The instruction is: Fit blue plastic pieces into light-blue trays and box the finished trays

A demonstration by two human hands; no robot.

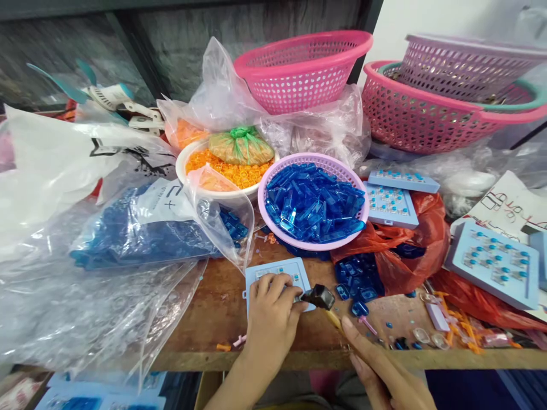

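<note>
My left hand [273, 310] rests over a light-blue plastic tray [304, 274] on the wooden bench, its fingers curled together. Whatever those fingertips pinch is hidden. A few small clear pieces with blue tops show on the tray beyond the knuckles. In my right hand [382, 367] is a hammer [322, 296] with a black head and a pale wooden handle. The hammer head hovers beside my left thumb, at the tray's right edge. Loose blue translucent plastic pieces [359, 276] spill from a red bag [410, 262] just right of the hammer.
Behind the tray stands a lilac basket [314, 247] heaped with blue plastic pieces. A white bowl [183, 165] holds orange parts. Clear bags [141, 307] crowd the left. More filled light-blue trays [496, 265] lie right, below pink baskets [427, 122]. Orange scraps [465, 327] litter the front edge.
</note>
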